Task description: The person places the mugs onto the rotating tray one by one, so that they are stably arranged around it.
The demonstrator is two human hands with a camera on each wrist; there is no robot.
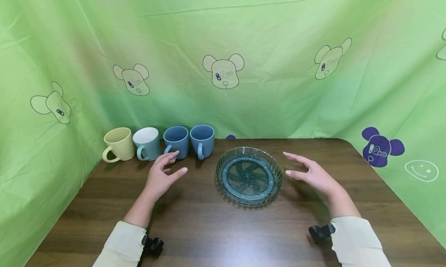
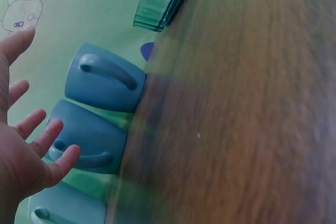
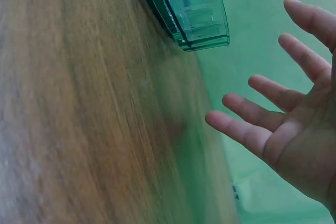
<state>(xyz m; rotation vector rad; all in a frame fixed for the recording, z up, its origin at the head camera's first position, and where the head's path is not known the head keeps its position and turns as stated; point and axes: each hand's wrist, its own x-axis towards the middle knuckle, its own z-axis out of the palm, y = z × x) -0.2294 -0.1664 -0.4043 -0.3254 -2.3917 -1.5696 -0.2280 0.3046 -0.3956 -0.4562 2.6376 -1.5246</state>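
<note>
A round clear glass dish [image 1: 248, 199] with a ribbed wall and a patterned bottom lies on the wooden table. To its right, my right hand [image 1: 315, 176] hovers with fingers spread, fingertips pointing at the rim and apart from it. My left hand [image 1: 162, 178] is raised over the table left of the dish, thumb and fingers apart, holding nothing. Nearest to it are two blue mugs, the left one [image 1: 176, 137] partly covered by its fingertips and the right one [image 1: 203, 141] with its handle facing me. In the right wrist view the dish wall [image 3: 202, 14] shows beyond the fingers.
Left of the blue mugs stand a teal mug [image 1: 150, 147] with a white inside and a yellow mug [image 1: 120, 145], all in a row along the table's back edge. A green printed cloth [image 1: 271, 96] hangs behind and beside the wooden table [image 1: 209, 232].
</note>
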